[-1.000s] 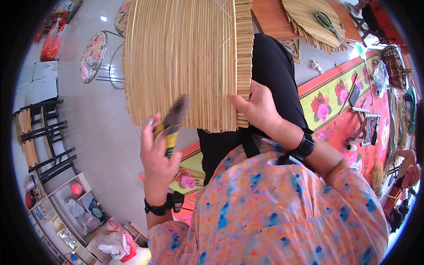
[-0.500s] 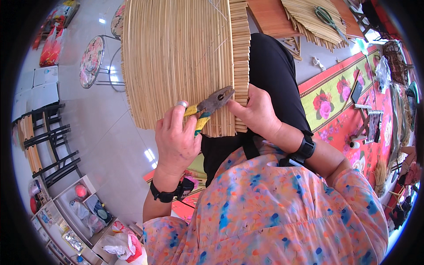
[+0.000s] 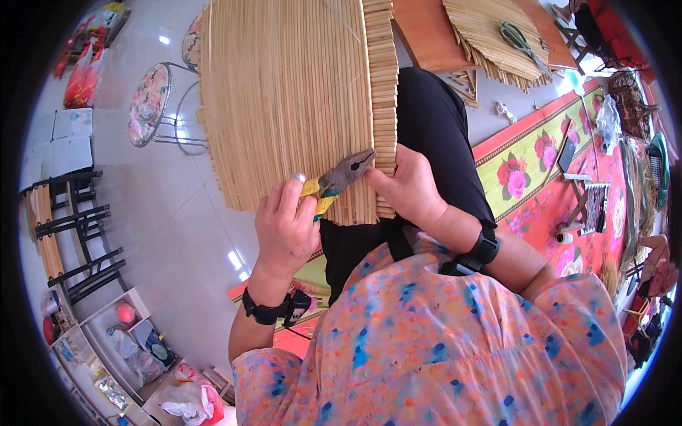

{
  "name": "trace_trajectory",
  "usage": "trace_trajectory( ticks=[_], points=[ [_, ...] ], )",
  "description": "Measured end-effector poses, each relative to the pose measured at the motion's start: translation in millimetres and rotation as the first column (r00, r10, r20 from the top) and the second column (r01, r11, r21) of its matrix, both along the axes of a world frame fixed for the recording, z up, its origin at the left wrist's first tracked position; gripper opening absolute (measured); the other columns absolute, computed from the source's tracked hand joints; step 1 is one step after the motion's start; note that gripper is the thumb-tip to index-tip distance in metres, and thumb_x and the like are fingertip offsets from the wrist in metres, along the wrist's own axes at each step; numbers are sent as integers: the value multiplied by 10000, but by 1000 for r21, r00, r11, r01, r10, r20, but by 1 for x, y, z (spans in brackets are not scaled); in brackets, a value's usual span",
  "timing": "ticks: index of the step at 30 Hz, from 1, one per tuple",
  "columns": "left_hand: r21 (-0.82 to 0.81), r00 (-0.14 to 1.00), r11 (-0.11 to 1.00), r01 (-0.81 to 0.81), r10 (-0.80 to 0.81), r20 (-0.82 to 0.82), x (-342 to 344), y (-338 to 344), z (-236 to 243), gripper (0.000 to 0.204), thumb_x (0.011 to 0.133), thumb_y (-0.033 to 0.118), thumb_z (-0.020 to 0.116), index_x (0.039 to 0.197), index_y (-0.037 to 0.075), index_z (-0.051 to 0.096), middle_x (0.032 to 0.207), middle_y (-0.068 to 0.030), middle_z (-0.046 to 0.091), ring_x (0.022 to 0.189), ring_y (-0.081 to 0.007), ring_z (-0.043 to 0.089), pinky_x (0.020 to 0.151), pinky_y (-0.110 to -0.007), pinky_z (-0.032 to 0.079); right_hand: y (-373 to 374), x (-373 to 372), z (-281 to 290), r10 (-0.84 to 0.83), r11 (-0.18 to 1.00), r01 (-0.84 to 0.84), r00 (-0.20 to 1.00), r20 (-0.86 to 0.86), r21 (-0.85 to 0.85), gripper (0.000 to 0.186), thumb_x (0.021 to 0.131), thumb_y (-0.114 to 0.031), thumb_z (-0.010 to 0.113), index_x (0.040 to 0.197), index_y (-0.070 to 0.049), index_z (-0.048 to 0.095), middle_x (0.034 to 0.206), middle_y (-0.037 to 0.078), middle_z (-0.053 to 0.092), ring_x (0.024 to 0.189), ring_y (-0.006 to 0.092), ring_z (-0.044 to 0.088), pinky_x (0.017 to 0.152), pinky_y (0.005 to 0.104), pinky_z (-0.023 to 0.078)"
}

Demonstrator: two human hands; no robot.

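A panel of thin straw-coloured reed stalks (image 3: 284, 106) lies over my lap, its stalks side by side, with a raised ridge and a fringe of short stalk ends along its right side. My left hand (image 3: 288, 224) is closed around the yellow and green handles of a pair of pliers (image 3: 348, 170). The pliers' grey jaws rest by the ridge near the panel's lower right corner; whether they grip a strand I cannot tell. My right hand (image 3: 412, 184) pinches the panel's right edge beside the jaw tip, the thumb on top and the other fingers mostly hidden beneath.
A wooden table (image 3: 426, 35) at the far right bears another reed piece (image 3: 483, 39) with green-handled scissors (image 3: 518, 35) on it. A floral stool (image 3: 150, 103) stands to the left, folded black-framed stools (image 3: 85, 234) beyond. On the right lies a flowered mat (image 3: 526, 213).
The jaws' tips have turned slightly upward against the ridge and sit a little lower in view. Both hands keep their holds. The whole scene has shifted slightly with my head.
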State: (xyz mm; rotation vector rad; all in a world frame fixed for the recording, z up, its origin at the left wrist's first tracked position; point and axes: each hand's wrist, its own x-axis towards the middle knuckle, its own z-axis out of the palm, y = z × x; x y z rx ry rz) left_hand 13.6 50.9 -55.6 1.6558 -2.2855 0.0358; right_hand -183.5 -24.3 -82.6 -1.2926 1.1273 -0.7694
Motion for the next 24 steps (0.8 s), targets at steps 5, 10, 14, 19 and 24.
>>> trace_trajectory(
  ticks=[5,10,14,19,24],
  points=[
    [-235,962,970,-54,-12,-274,0,11,30,250,574,-37,617,817,-52,561,1128,-184,531,863,-325,579,732,-378,509,-4,0,-11,-26,999,26,1000,-6,-44,231,821,-66,642,1000,76,604,876,61,668,809,87,595,728,271,512],
    [226,966,967,-117,164,-200,14,9,41,296,622,-17,565,911,-44,621,1304,-200,463,1021,-311,552,830,-375,490,-9,0,-13,-5,998,1,998,-69,-57,246,823,-69,648,1017,74,598,884,63,664,803,100,603,732,278,515],
    [286,918,952,-112,209,-337,29,36,21,335,621,12,576,949,-15,637,1350,-188,438,1072,-335,546,882,-390,478,-3,2,-8,14,997,-10,999,-46,78,236,843,-52,637,1047,60,596,916,74,663,808,109,614,725,271,518],
    [381,709,894,-237,427,-561,65,101,-11,439,608,-42,482,1016,-20,644,1334,-197,472,1169,-316,522,989,-380,416,-4,0,-18,18,997,-22,998,56,75,236,867,-31,607,1086,55,590,992,68,656,859,116,619,773,270,512],
    [517,518,748,-416,663,-540,86,195,-118,403,655,20,544,1049,-4,625,1182,-209,515,1065,-364,551,910,-372,436,-1,0,-13,-49,994,43,997,63,95,219,845,-50,637,1043,41,619,933,62,676,808,109,626,721,258,512]
  ],
)
